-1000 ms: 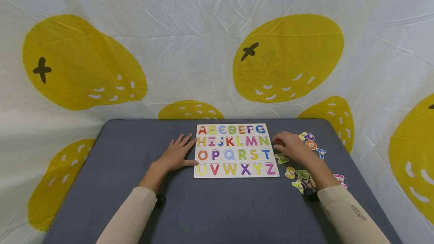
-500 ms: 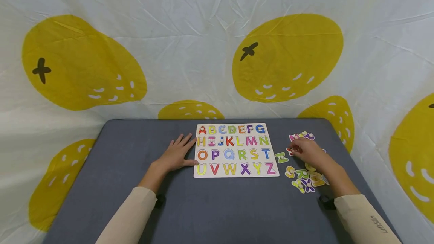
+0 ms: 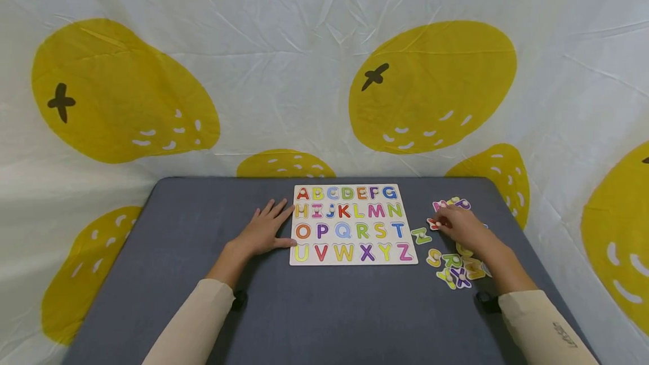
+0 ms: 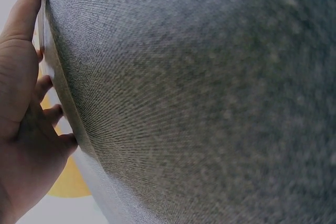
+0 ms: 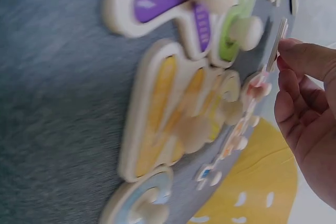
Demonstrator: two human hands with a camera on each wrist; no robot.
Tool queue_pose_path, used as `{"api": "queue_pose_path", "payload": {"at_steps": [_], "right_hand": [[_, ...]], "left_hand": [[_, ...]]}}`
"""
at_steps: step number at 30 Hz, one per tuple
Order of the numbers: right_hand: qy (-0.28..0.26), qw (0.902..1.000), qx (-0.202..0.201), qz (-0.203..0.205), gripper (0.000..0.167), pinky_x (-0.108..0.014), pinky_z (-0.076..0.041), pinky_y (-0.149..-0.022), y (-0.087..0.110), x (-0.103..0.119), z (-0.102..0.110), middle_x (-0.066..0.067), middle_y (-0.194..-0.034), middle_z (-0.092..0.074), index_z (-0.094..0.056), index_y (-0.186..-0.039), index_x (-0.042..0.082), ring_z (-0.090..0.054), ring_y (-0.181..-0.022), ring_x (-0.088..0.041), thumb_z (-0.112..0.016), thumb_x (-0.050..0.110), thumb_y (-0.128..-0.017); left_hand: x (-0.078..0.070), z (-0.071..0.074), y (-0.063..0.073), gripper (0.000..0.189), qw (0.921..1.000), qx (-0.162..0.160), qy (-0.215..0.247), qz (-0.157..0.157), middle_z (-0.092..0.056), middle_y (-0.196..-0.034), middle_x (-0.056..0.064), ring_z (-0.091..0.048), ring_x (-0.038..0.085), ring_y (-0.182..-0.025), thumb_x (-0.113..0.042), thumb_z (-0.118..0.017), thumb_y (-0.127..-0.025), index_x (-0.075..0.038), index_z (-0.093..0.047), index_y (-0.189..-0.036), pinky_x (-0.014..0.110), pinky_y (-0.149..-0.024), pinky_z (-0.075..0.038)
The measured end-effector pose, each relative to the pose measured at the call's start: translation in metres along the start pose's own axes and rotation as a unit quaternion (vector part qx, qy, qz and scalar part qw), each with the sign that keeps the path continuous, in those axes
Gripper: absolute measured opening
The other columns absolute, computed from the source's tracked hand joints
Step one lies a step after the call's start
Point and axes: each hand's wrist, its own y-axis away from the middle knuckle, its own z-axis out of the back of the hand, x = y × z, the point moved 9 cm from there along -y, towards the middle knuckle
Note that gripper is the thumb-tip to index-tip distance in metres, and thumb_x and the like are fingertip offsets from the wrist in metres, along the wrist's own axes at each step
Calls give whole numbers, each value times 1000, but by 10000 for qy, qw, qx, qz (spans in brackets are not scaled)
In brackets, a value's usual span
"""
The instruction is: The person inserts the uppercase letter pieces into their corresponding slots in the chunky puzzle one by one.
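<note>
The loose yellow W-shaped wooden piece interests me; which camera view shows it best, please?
The right wrist view: the loose yellow W-shaped wooden piece appears large and near there, round knob included, though slightly blurred. The head view shows it small, beside the purple X-shaped wooden piece; the left wrist view omits it.

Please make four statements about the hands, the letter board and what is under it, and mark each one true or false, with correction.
1. The left hand touches the letter board. True.
2. All letters are already in the board. False: loose letter pieces lie to its right.
3. The right hand holds a red letter piece. True.
4. The board lies on something bright red. False: the tabletop is dark grey.
</note>
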Motion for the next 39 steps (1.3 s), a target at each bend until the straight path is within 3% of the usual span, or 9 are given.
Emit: {"api": "queue_pose_path", "payload": {"at_steps": [9, 23, 31, 39], "right_hand": [[-111, 9999, 66, -23, 11, -38, -51, -71, -17, 24, 4, -3, -86, -66, -74, -101, 4, -56, -76, -15, -76, 8, -92], [-751, 9964, 316, 213, 14, -32, -50, -70, -67, 80, -20, -3, -88, -66, -73, -104, 4, -56, -77, -14, -77, 11, -93], [-861, 9945, 507, 314, 9, -30, -48, -69, -96, 112, -37, 3, -81, -64, -72, -93, 13, -55, -73, -12, -77, 19, -94], [-512, 9958, 650, 397, 11, -29, -43, -68, -120, 142, -58, 1, -80, -61, -68, -86, 14, -51, -73, -14, -77, 19, -93]], "left_hand": [[0, 2, 0, 99, 10000, 7, 7, 7, -18, -173, 13, -9, 45, -159, -61, -72, -90, -18, -25, -166, 71, -123, -12], [-2, 4, 1, 99, 10000, 36, -17, 18, -19, -173, 14, -10, 46, -159, -61, -71, -90, -18, -25, -166, 71, -122, -14], [2, 0, 0, 99, 10000, 35, -45, 68, -17, -173, 12, -8, 44, -160, -63, -71, -90, -20, -24, -166, 70, -123, -12], [0, 2, 0, 99, 10000, 17, -21, 19, -17, -173, 13, -9, 45, -159, -62, -71, -90, -19, -25, -166, 71, -122, -13]]}}
